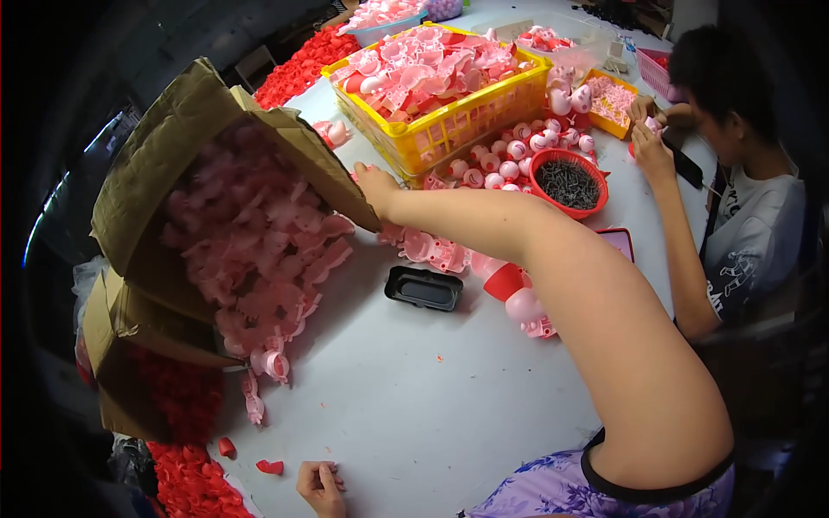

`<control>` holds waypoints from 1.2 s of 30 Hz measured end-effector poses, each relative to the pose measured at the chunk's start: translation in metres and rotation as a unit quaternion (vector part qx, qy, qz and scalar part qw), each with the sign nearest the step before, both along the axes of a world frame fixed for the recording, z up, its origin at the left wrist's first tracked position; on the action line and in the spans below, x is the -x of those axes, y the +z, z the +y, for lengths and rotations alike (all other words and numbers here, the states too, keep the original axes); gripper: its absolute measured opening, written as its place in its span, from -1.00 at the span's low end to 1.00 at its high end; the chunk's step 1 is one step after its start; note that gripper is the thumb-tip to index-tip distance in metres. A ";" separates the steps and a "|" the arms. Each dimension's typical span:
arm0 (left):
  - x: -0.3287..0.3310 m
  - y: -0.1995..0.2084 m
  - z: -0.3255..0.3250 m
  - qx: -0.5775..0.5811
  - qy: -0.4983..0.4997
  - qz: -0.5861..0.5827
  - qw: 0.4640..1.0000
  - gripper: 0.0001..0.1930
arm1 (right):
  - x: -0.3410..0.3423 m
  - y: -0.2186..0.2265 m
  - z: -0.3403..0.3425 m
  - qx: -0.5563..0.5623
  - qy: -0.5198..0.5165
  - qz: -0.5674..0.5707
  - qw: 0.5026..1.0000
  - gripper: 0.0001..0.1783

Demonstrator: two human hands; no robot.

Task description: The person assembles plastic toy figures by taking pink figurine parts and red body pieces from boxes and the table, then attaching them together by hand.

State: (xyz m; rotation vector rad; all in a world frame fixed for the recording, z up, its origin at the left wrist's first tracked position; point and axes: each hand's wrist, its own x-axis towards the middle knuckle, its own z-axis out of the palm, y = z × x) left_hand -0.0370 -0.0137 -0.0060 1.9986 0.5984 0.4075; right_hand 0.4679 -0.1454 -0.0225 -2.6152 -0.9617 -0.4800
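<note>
Close to the table's lower edge, my left hand (321, 489) rests with loosely curled fingers and nothing visible in them. My right arm stretches across the table, bringing my right hand (376, 190) to the flap edge of a tilted cardboard box (138, 177). That flap hides part of the hand, so I cannot tell its grip. Thin pink plastic shell parts (259, 233) fill the box mouth and spill onto the table. Beyond my right hand stands a yellow plastic basket (449, 121) heaped with pink and red parts. A black tray (423, 287) lies below my forearm.
A red bowl of dark screws (568, 183) sits beyond my forearm, beside round pink-and-white pieces (515, 150). Red parts (192, 483) pile up at lower left. On the right, a co-worker (751, 198) handles a small pink piece near a yellow tray (611, 104).
</note>
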 end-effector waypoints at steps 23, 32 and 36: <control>-0.001 0.000 0.009 0.014 -0.028 0.000 1.000 -0.86 | 0.080 0.085 -0.066 0.355 0.105 0.177 0.912 -0.14; -0.003 -0.002 0.009 0.010 -0.022 0.002 1.000 -0.85 | 0.073 0.095 -0.097 0.212 0.216 0.122 0.945 -0.49; 0.003 -0.004 0.010 0.006 -0.011 0.010 1.000 -0.85 | 0.082 0.134 -0.108 0.162 0.169 0.048 0.971 -0.65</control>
